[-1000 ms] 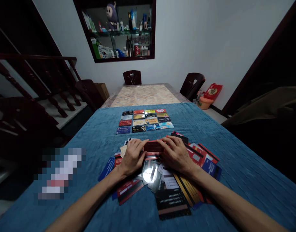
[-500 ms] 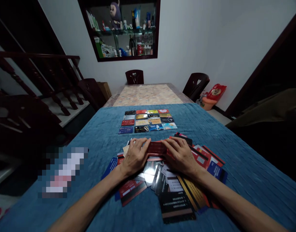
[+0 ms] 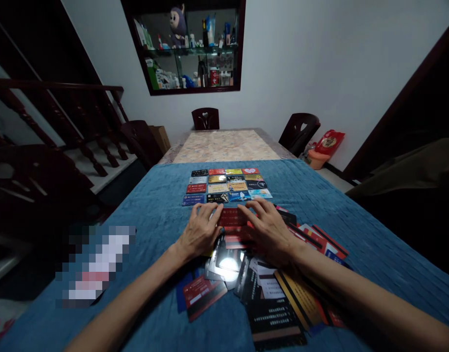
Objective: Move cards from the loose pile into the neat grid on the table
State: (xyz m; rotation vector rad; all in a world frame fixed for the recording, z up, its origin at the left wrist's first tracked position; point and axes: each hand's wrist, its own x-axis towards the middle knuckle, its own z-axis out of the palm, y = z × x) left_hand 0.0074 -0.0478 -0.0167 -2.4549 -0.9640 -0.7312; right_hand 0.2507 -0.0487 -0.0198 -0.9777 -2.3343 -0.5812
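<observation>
A dark red card is held up between my two hands, in the middle over the pile. My left hand pinches its left end, and my right hand grips its right end. Beneath and around my hands spreads a loose heap of cards: a red card with a dark stripe, a black card, a gold card and several others, some overlapping. Just beyond my hands, cards lie in neat rows, among them a blue card and a black card with a white design.
A blue cloth covers the near part of the table, with a patterned surface beyond. Chairs stand round it, one at the right. A pixelated object lies at the left. A wall shelf holds bottles and a plush toy.
Both hands have moved slightly forward, bringing the dark red card closer to the rows. More of the pile under my left hand is uncovered.
</observation>
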